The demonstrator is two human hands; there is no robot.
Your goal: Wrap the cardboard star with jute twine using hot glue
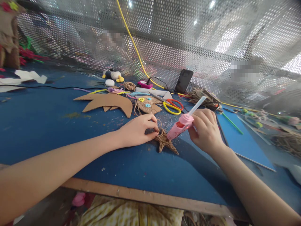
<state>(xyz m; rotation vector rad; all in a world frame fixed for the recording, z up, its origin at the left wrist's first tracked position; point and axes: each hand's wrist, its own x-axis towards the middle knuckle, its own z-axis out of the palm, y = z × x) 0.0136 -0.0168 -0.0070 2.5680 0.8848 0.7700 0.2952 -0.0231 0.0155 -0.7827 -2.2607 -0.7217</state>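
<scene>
My right hand (205,130) grips a pink glue gun (180,126) with a white glue stick poking out of its back; the nozzle points down-left at a small star shape wrapped in brown twine (166,142) lying on the blue table (47,125). My left hand (138,129) presses down on the star's left part, fingers curled, pinching the twine. A strand of twine runs from the star up toward the clutter behind it.
Behind the hands lie brown cardboard cut-outs (107,102), yellow-and-red scissors (173,106), a twine spool (130,85), pipe cleaners, a black phone (183,81) leaning on the perforated metal screen, and a yellow cable. A blue sheet (244,141) lies at right.
</scene>
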